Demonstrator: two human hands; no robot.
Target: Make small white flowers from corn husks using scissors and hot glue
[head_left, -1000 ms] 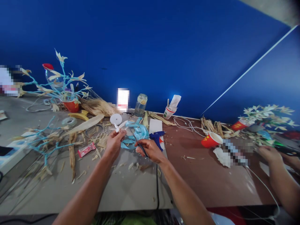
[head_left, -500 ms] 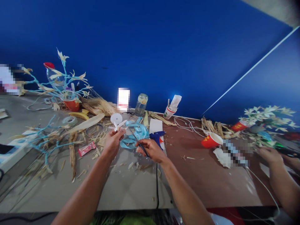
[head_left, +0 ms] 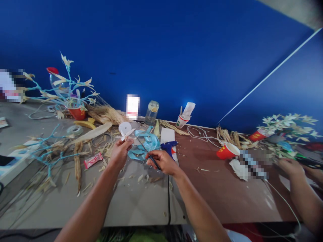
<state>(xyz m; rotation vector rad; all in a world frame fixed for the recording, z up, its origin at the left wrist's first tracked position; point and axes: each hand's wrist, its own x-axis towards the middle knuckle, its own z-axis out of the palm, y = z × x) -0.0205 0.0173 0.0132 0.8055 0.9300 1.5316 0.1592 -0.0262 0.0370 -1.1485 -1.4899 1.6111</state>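
Pinched in my left hand point(head_left: 120, 153) is a small piece of pale husk point(head_left: 128, 135) with pointed ends, like petals. My right hand point(head_left: 163, 162) grips a slim dark-handled tool point(head_left: 154, 162). Its thin end points up and left toward the husk, apart from my left fingers; I cannot make out its exact kind. Beneath and behind the tool lies a heap of light blue ribbon point(head_left: 148, 141). A white spool point(head_left: 124, 127) sits just beyond my left hand. Right of the ribbon rests a blue glue gun point(head_left: 168, 145).
Blue-wrapped branches with husk flowers point(head_left: 50, 154) lie at left, near a red cup point(head_left: 77, 113) holding more. Husk scraps and a pink packet point(head_left: 93, 160) litter the table. A glass jar point(head_left: 151, 114) stands behind; a red cup point(head_left: 227, 151) and another person's hand point(head_left: 291, 167) are at right.
My left hand, with the husk piece, has shifted very slightly down and left. The right hand and its tool stay almost where they were.
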